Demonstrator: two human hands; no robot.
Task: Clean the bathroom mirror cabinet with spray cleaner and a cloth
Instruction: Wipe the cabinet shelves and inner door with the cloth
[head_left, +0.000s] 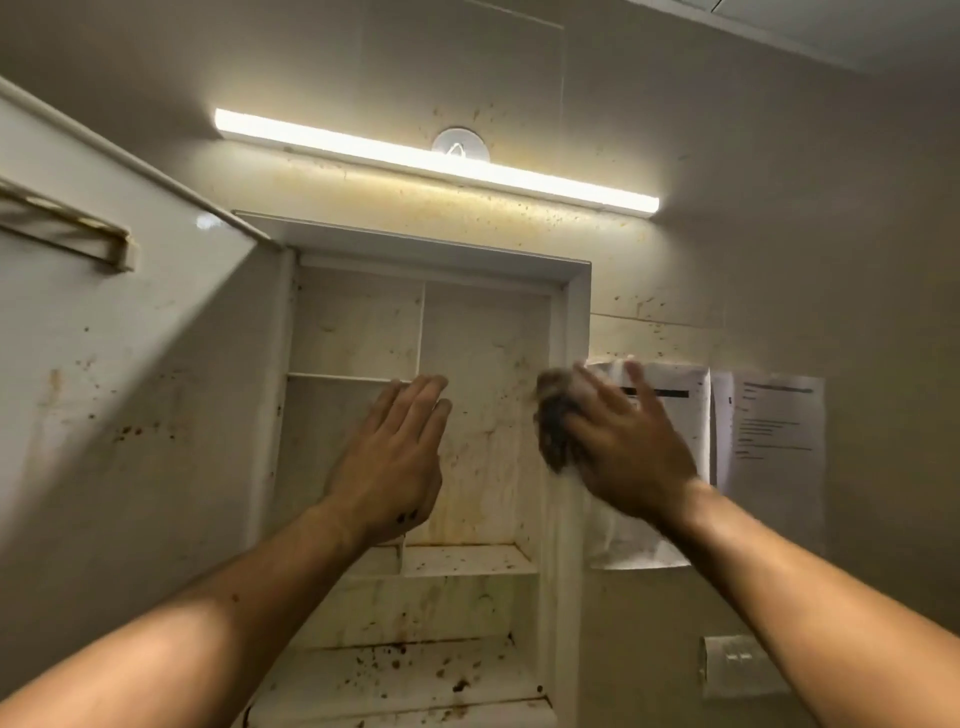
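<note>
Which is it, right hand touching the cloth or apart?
Touching. Head view: the right hand lies over the bunched dark cloth, no gap, despite blur.

The right hand is smeared by motion blur and covers most of the cloth; it probably presses rather than grips it. The left hand hides part of the cabinet shelf. Print on the papers is too small to read. The door runs off the left edge.

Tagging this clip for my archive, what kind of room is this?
Probably a bathroom: an open, stained wall cabinet, a strip light above it, and a cloth under the right hand.
</note>
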